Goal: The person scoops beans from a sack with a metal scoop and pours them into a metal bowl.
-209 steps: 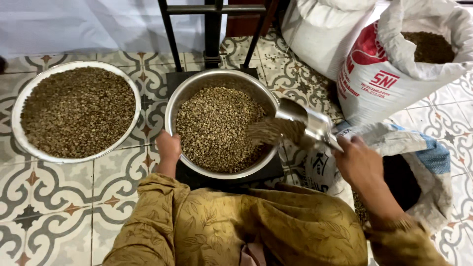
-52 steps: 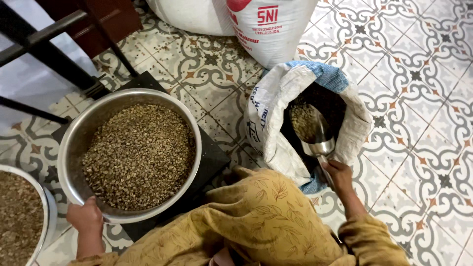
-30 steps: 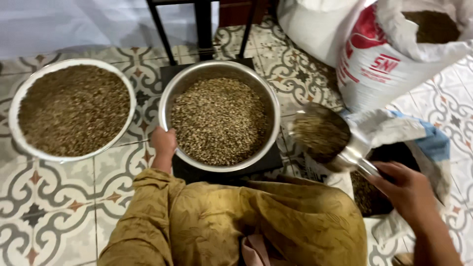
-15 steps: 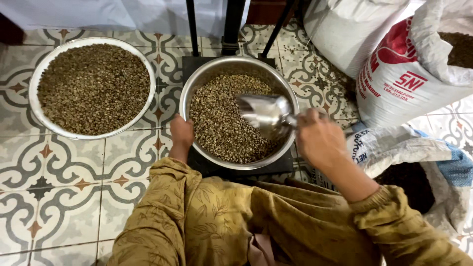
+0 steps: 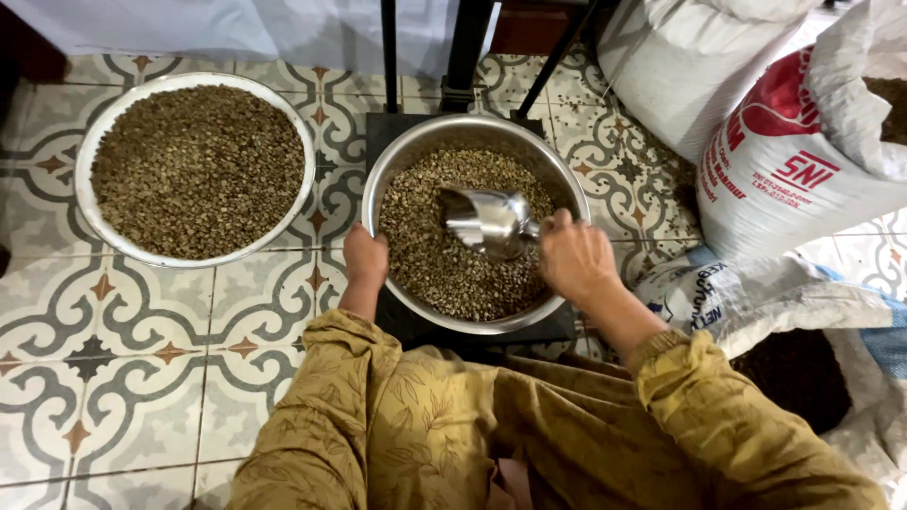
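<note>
Count on the floor: two round basins of beans, one white basin [image 5: 87, 161] and one steel basin [image 5: 387, 165]. One metal scoop [image 5: 487, 222]. Three sacks: two white sacks [image 5: 699, 71] [image 5: 803, 151] upright, one open sack [image 5: 756, 302]. One black scale [image 5: 406, 326].

Mustard leaf-print sleeves [image 5: 699, 416], matching garment; hands bare.

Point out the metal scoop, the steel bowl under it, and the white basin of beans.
metal scoop [image 5: 487, 222], head view, on its curved shiny body.
steel bowl [image 5: 397, 170], head view, on its bare upper-left wall.
white basin [image 5: 87, 175], head view, on its left rim.
</note>
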